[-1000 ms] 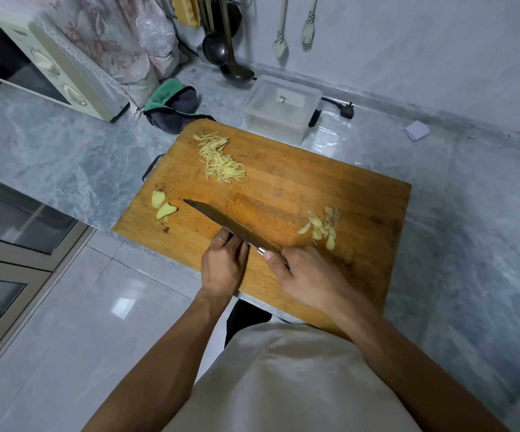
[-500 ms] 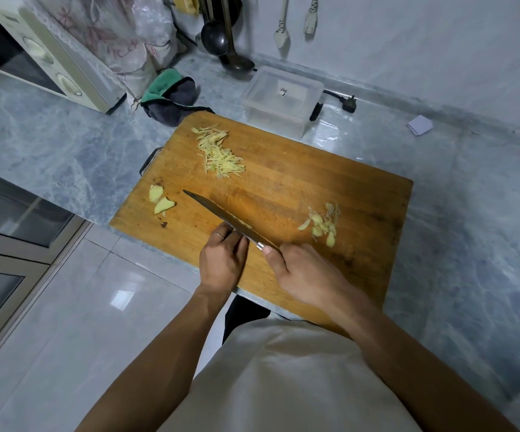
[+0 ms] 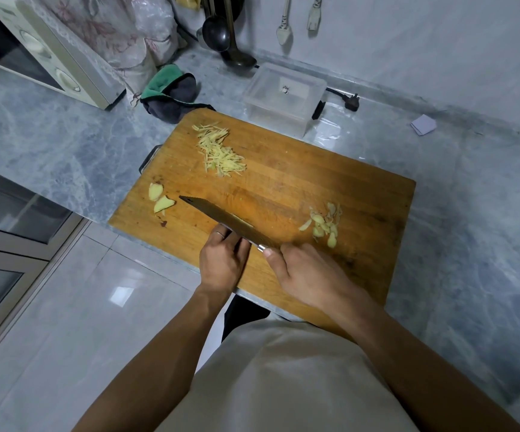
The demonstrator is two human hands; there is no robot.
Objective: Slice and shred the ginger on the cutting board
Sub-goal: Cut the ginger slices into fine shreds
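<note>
A wooden cutting board (image 3: 315, 169) lies on the marble counter. Shredded ginger (image 3: 219, 154) is piled at its far left. Two ginger chunks (image 3: 159, 198) sit by the left edge, and thin ginger slices (image 3: 325, 224) lie to the right. My right hand (image 3: 308, 275) grips the handle of a cleaver (image 3: 221, 215) whose blade points left over the board's near part. My left hand (image 3: 223, 263) is against the blade's near side, fingers curled down on a ginger piece. A pale sliver (image 3: 243, 220) of it shows past the blade; the rest is hidden.
A clear plastic box (image 3: 283, 98) stands behind the board, with a black plug (image 3: 350, 102) beside it. A microwave (image 3: 49, 57) and a green-grey cloth (image 3: 171, 92) are at the far left. Ladles (image 3: 218, 29) hang on the wall. The board's near edge overhangs the counter.
Both hands and the cleaver keep almost the same place on the board; only the view drifts a little.
</note>
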